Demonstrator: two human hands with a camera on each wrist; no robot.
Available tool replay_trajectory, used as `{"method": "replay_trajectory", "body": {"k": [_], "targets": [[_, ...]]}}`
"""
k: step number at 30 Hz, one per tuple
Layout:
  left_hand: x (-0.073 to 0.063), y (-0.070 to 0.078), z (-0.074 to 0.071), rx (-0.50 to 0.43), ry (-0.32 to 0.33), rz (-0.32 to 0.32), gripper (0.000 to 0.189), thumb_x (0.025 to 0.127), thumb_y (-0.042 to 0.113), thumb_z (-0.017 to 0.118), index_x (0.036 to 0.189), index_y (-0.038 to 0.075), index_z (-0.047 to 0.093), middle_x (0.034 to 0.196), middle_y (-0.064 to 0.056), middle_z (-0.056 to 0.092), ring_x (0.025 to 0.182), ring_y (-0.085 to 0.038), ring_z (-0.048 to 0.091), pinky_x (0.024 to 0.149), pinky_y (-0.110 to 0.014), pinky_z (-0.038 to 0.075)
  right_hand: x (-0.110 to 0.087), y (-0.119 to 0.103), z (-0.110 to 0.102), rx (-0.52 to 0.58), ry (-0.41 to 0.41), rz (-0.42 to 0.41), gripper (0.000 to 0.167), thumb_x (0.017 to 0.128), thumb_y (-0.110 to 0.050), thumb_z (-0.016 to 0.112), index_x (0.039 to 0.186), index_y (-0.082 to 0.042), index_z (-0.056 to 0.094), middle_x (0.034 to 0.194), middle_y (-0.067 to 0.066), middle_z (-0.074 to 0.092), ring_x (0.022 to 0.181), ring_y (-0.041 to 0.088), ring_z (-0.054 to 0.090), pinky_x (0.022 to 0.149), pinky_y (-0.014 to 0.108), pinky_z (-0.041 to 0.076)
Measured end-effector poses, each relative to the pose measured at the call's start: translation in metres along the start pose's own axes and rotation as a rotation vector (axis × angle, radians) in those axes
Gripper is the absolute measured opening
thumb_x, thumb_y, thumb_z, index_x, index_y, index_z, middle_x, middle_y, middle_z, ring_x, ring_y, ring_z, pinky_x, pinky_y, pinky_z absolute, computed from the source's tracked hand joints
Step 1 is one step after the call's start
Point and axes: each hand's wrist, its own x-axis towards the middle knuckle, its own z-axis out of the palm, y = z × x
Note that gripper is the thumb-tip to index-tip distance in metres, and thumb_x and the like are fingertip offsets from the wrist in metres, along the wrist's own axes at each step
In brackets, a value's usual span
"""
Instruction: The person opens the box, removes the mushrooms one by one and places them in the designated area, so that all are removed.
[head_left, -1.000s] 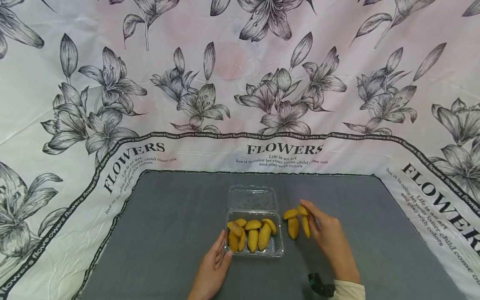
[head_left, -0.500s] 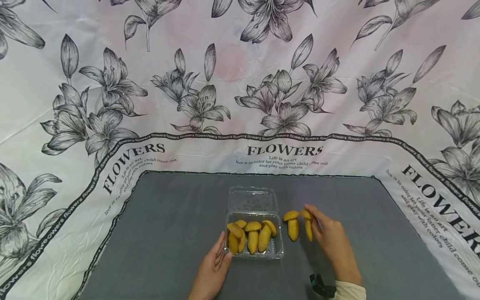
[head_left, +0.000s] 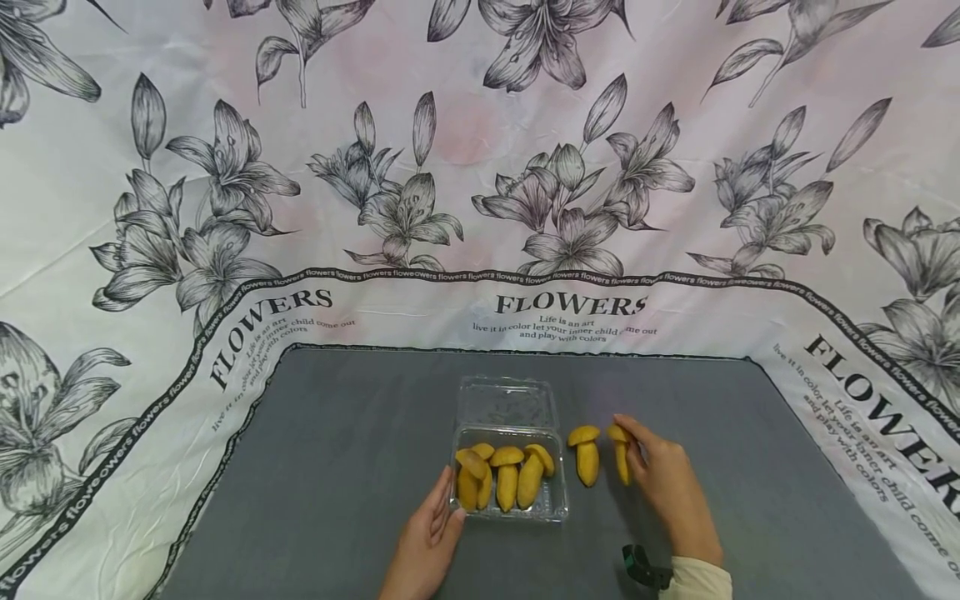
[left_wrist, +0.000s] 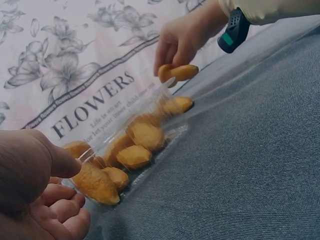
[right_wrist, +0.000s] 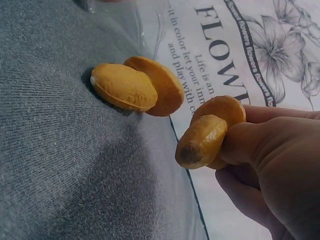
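Note:
A clear plastic clamshell box stands on the grey cloth with its lid folded back. Several yellow toy-like mushrooms lie side by side inside, caps toward the lid. My left hand grips the box's left wall, the thumb on the near corner. To the right of the box, my right hand pinches another yellow mushroom by its cap, stem pointing down and toward me. Between that hand and the box a single mushroom lies on the cloth. The right wrist view shows the held mushroom raised off the cloth.
The box's open lid lies behind it. A white cloth printed with flowers borders the grey surface and rises behind it. A dark band with a green patch is at my right wrist.
My right hand has moved slightly right and toward me with its mushroom, widening the gap to the lying one. My left hand keeps its grip on the box.

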Motion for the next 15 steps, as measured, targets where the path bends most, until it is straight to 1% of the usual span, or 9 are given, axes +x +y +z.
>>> {"method": "replay_trajectory", "body": {"k": [3, 6, 10, 15], "targets": [[0.001, -0.001, 0.000, 0.001, 0.005, -0.008, 0.072, 0.110, 0.025, 0.062, 0.166, 0.000, 0.026, 0.169, -0.023, 0.029, 0.155, -0.040, 0.028, 0.121, -0.052, 0.034, 0.001, 0.002, 0.001, -0.003, -0.029, 0.020, 0.043, 0.098, 0.007, 0.069, 0.138, -0.006, 0.070, 0.092, 0.018, 0.075, 0.045, 0.006, 0.032, 0.041, 0.024, 0.031], [0.002, -0.001, 0.001, -0.005, 0.004, -0.020, 0.072, 0.110, 0.026, 0.062, 0.167, 0.001, 0.026, 0.169, -0.021, 0.029, 0.156, -0.038, 0.028, 0.122, -0.051, 0.032, 0.002, 0.005, 0.002, -0.003, -0.051, 0.040, 0.042, 0.097, 0.007, 0.069, 0.137, -0.005, 0.070, 0.097, 0.020, 0.075, 0.046, 0.009, 0.035, 0.042, 0.024, 0.032], [0.001, 0.000, 0.000, -0.005, -0.003, -0.007, 0.072, 0.110, 0.026, 0.062, 0.166, 0.000, 0.025, 0.169, -0.023, 0.028, 0.156, -0.041, 0.027, 0.122, -0.054, 0.032, 0.004, 0.008, 0.003, -0.003, -0.083, 0.070, 0.042, 0.098, 0.006, 0.067, 0.138, -0.004, 0.069, 0.097, 0.020, 0.075, 0.047, 0.010, 0.036, 0.043, 0.025, 0.032], [0.000, 0.000, -0.002, -0.010, -0.017, 0.018, 0.072, 0.110, 0.024, 0.061, 0.166, -0.002, 0.024, 0.169, -0.025, 0.027, 0.156, -0.042, 0.026, 0.122, -0.055, 0.032, 0.006, 0.011, 0.006, -0.003, -0.140, 0.107, 0.043, 0.098, 0.004, 0.067, 0.141, -0.004, 0.067, 0.095, 0.017, 0.073, 0.046, 0.010, 0.037, 0.042, 0.024, 0.033]]}}
